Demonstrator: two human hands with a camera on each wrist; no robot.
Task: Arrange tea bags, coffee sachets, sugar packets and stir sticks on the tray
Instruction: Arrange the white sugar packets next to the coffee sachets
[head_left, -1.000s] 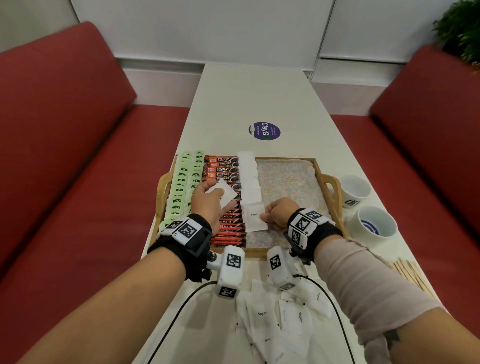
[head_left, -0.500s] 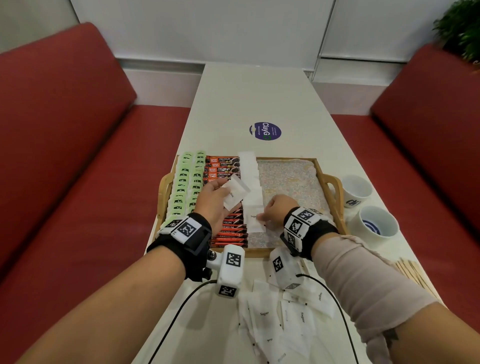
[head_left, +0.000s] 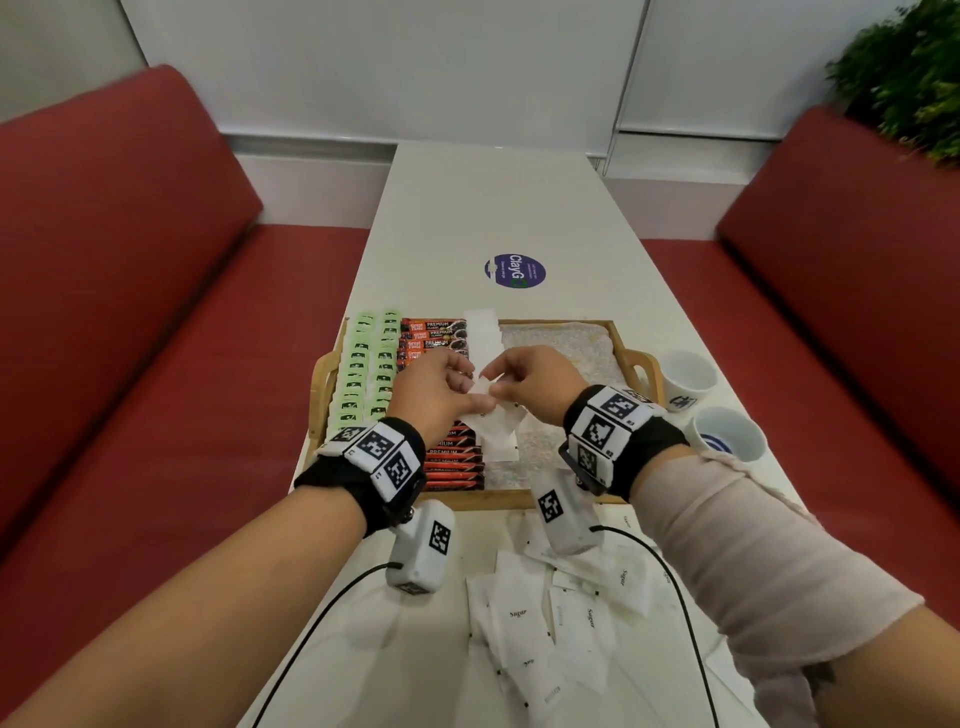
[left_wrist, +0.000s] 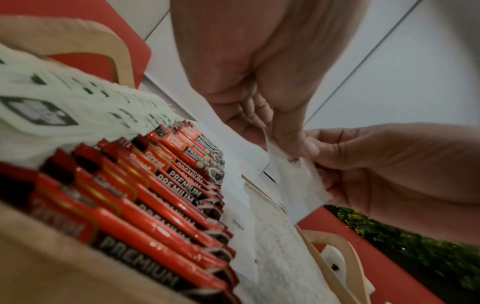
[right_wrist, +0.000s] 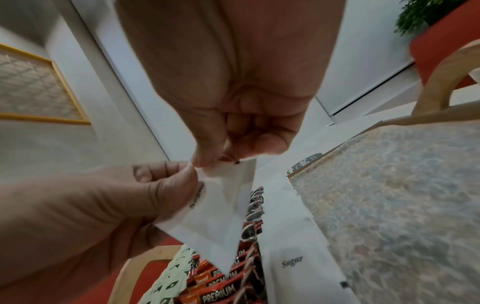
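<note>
Above tray (head_left: 639, 358), both hands now pinch sugar packet (head_left: 480, 392).

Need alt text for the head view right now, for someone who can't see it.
Both hands, left hand and right hand, pinch one white sugar packet above the wooden tray, which holds rows of green tea bags, red coffee sachets and sugar packets.

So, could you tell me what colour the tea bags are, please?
Pale green tea bags with dark markings, clearest in the head view.
</note>
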